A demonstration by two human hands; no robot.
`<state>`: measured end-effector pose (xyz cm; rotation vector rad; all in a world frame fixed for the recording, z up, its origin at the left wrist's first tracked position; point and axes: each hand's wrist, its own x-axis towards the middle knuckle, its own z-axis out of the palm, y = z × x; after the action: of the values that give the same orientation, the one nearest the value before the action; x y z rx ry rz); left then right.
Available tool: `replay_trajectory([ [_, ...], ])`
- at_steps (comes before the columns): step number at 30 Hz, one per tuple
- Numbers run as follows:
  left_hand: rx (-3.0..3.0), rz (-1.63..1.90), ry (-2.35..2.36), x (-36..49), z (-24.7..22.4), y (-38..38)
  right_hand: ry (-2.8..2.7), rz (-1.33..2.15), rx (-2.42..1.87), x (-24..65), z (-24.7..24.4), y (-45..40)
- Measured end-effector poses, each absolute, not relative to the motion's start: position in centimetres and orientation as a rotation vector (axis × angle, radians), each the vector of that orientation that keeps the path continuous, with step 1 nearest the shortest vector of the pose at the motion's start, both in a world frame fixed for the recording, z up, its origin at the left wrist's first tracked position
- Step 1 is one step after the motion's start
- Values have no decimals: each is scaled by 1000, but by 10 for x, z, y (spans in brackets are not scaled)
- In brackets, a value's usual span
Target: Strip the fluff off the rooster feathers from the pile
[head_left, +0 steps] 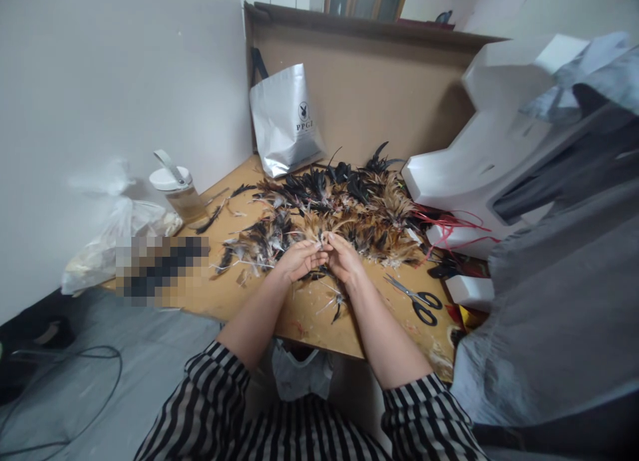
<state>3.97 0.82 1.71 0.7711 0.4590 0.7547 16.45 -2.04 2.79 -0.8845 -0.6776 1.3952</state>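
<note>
Over the table's middle, my left hand (302,258) and my right hand (342,256) meet with fingertips pinched together. Between them shows the pale base of some feathers (319,229), whose brown tips point away from me and blend with the pile behind. Around and beyond the hands lie heaps of brown feathers (399,248) and black feathers (312,183). A few loose feathers (338,307) lie near the front edge below my right hand. To the right of my right forearm rest scissors (417,298) with black handles, blades slightly apart.
A silver bag (287,125) stands at the back of the wooden table (239,308), against a cardboard panel (379,88). At left are a lidded bottle (182,198) and a plastic bag (120,241). White foam (449,161) and red string (456,225) are at right.
</note>
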Motion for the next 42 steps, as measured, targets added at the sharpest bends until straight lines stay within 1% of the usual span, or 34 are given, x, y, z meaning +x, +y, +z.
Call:
replay_trajectory([
  [6,778,821,454,41,17,10,-762,1426,-899,166,29,-22],
  [13,909,926,546,42,17,10,-710,1227,-1085,167,28,-22],
  [19,1019,996,691,46,19,9,-784,1150,-1082,166,23,-20],
  [26,1055,938,688,46,19,8,-736,1259,-1106,171,27,-21],
  [30,1046,874,639,42,19,7,-737,1244,-1042,173,28,-21],
  [35,1078,817,616,39,19,7,-834,1236,-1021,171,26,-22],
  [42,1129,721,582,38,19,6,-934,1331,-1037,178,25,-23],
])
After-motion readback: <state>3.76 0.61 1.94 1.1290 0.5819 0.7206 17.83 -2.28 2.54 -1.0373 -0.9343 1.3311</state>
